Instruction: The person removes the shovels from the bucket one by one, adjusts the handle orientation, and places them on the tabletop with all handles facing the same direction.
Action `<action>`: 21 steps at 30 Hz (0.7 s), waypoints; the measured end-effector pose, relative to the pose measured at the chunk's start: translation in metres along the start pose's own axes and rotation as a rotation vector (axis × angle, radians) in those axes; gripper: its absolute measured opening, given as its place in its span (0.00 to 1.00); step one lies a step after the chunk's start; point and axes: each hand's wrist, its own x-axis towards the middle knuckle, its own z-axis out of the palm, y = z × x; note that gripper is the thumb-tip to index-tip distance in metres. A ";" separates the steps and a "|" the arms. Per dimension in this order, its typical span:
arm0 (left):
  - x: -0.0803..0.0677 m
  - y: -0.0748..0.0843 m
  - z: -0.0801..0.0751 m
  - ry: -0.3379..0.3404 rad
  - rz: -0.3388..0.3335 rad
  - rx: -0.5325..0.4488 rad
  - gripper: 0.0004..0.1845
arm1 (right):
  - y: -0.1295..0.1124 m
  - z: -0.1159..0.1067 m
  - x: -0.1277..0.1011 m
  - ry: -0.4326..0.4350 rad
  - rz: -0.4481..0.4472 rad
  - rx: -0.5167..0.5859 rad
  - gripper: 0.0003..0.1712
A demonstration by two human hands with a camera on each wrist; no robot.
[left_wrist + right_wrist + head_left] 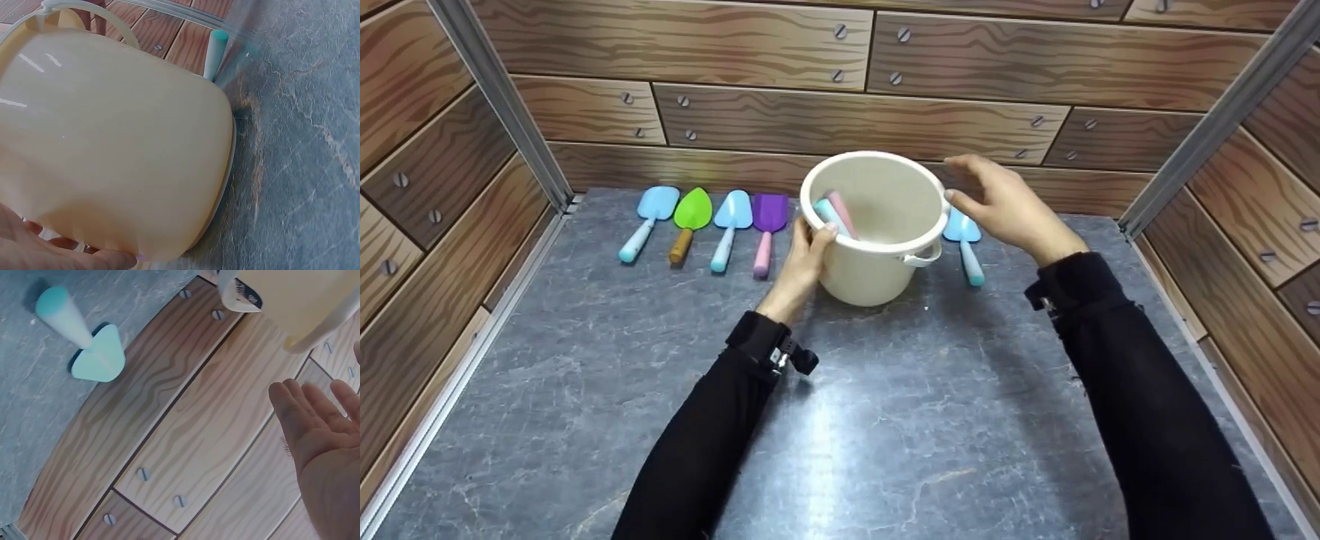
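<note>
Black sleeves (pixel 712 442) sit nearest the head camera, reaching up over the grey marbled table (pixel 885 420). Far left, at the back by the wood-plank wall (pixel 750 120), four toy trowels lie in a row, blades toward the wall: light blue trowel (pixel 647 217), green trowel (pixel 688 220), second blue trowel (pixel 730 223), purple trowel (pixel 766 227). Left hand (pixel 804 259) grips the cream bucket (pixel 877 232) on its left side, thumb hooked over the rim, fingers curled around the wall. Bucket stands upright at table centre-back; pink and teal handles (pixel 834 214) lean inside it. Right hand (pixel 1005 202) is at the bucket's right rim, fingers straight and loosely spread; contact unclear. Just right of the bucket, under that hand, lies another blue trowel (pixel 966 244).
</note>
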 end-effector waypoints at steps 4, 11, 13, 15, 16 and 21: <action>0.000 0.000 0.000 0.000 0.008 0.003 0.59 | -0.007 0.000 0.003 -0.006 0.000 0.022 0.34; 0.000 -0.001 0.001 0.002 0.001 0.002 0.62 | -0.018 0.006 0.010 -0.002 -0.032 0.026 0.34; -0.001 -0.001 0.001 0.002 0.001 -0.004 0.59 | -0.020 0.010 0.012 -0.002 -0.042 0.040 0.34; -0.001 -0.001 0.001 0.001 0.001 -0.010 0.57 | -0.022 0.013 0.013 0.000 -0.051 0.056 0.34; -0.001 0.000 0.001 0.002 0.001 -0.010 0.56 | -0.023 0.014 0.014 0.000 -0.054 0.066 0.34; -0.002 0.000 0.001 0.002 -0.001 0.008 0.55 | -0.030 0.021 0.018 -0.021 -0.049 0.097 0.33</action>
